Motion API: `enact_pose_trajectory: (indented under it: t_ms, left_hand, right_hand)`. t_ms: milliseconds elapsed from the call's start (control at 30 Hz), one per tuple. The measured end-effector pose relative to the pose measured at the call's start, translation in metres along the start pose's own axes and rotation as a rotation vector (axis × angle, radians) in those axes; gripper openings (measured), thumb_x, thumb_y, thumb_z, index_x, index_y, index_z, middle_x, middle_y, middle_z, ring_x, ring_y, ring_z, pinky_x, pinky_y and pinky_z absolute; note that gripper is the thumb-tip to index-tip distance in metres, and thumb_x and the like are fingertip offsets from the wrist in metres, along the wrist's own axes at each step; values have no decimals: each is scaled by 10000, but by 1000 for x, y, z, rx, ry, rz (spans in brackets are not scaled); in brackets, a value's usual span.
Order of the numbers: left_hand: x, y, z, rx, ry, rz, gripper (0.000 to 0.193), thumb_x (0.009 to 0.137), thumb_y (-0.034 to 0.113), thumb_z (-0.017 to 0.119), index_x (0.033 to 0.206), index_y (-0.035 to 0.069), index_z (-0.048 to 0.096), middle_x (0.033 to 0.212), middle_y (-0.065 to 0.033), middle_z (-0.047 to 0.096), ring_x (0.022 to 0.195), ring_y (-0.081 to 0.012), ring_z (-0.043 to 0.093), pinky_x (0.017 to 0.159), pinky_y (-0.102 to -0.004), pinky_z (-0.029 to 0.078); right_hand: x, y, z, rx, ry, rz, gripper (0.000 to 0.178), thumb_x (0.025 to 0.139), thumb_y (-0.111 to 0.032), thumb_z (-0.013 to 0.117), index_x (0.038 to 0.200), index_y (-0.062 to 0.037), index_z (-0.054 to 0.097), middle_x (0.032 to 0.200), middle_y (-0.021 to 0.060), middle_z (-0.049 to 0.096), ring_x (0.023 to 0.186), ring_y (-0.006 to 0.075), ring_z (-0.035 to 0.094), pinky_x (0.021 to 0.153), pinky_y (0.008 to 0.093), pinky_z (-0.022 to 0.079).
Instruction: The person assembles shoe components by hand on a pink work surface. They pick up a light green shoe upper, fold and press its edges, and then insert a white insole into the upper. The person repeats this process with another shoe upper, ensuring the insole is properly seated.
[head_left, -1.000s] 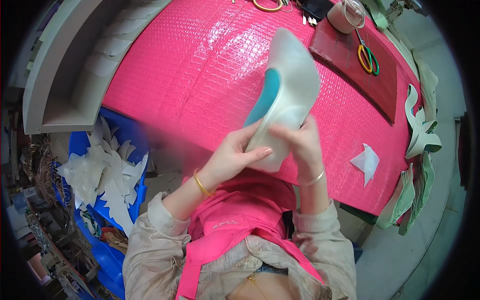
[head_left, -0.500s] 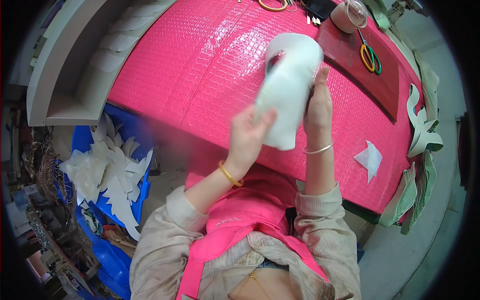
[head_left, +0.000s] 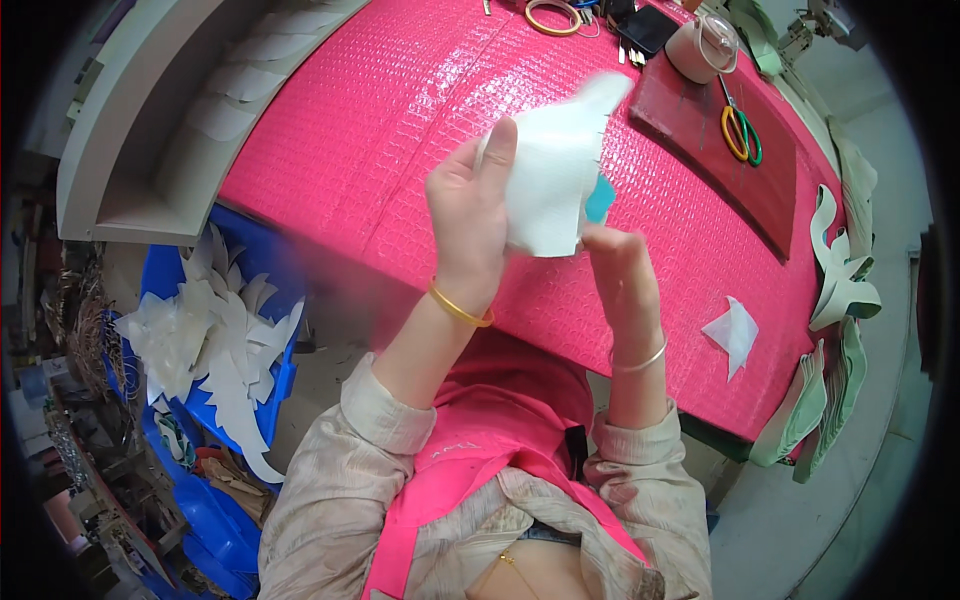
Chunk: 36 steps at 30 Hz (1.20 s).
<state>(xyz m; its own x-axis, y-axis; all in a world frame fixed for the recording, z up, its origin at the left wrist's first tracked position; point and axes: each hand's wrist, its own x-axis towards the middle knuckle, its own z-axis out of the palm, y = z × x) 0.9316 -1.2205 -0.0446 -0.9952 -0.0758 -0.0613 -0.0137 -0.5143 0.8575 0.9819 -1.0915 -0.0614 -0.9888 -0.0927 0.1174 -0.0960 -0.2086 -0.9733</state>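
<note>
A soft white sheet piece (head_left: 550,180), with small notches along its right edge, is held up above the pink table. My left hand (head_left: 475,205) grips its left side, thumb on the face towards me and fingers behind. My right hand (head_left: 622,265) has its fingers bent in at the lower right corner, closed on the edge there; the thumb is mostly hidden. Beside that edge, just above my right fingers, shows a teal patch (head_left: 600,200); whether it belongs to the white piece I cannot tell.
Yellow-and-green-handled scissors (head_left: 741,135) and a lidded pot (head_left: 700,50) rest on a dark red board (head_left: 700,140). A white scrap (head_left: 735,335) lies at right, near green strips (head_left: 840,390). Cut white pieces fill a blue bin (head_left: 290,370); a grey shelf (head_left: 130,140) stands at left.
The white piece has been turned and folded over, and a teal patch now shows. My left hand has moved up along its side; my right hand has dropped to its lower corner.
</note>
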Motion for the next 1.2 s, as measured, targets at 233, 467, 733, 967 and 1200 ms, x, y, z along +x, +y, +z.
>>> enact_pose_trajectory:
  t_ms: [233, 467, 733, 967, 1200]
  left_hand:
    - [8, 6, -2, -132, -36, -172, 335, 869, 338, 567, 887, 7, 612, 769, -67, 641, 663, -112, 618, 583, -233, 498]
    - [7, 7, 0, 255, -235, 225, 347, 841, 270, 628, 969, -51, 606, 779, -48, 641, 709, -82, 587, 621, -228, 475]
    - [-18, 1, -19, 67, -453, -149, 254, 856, 146, 596, 1015, -51, 607, 939, -95, 652, 832, -123, 614, 751, -259, 484]
    - [1, 15, -29, -281, -472, -368, 288, 869, 218, 578, 1020, -27, 599, 942, -97, 646, 869, -153, 620, 798, -280, 486]
    - [6, 22, -32, -291, -530, -373, 314, 866, 235, 583, 1044, -24, 584, 942, -86, 643, 829, -143, 621, 756, -271, 494]
  right_hand:
    - [-10, 4, 33, -299, 220, -73, 239, 866, -191, 588, 898, 43, 624, 777, -11, 604, 669, 62, 508, 606, 221, 404]
    - [15, 1, 17, 24, 282, -164, 320, 948, -271, 444, 865, 2, 588, 763, -31, 544, 701, 33, 450, 617, 208, 363]
    - [24, -9, -7, 134, 173, -29, 326, 933, -282, 473, 912, 13, 609, 807, -13, 587, 730, 45, 496, 672, 209, 407]
    - [20, -17, -17, -131, -83, -34, 145, 827, -83, 603, 906, 40, 610, 776, -12, 575, 726, 58, 494, 675, 197, 391]
    - [19, -13, -17, -60, -160, -190, 113, 807, -60, 630, 869, 34, 630, 834, 21, 615, 771, 72, 530, 684, 215, 417]
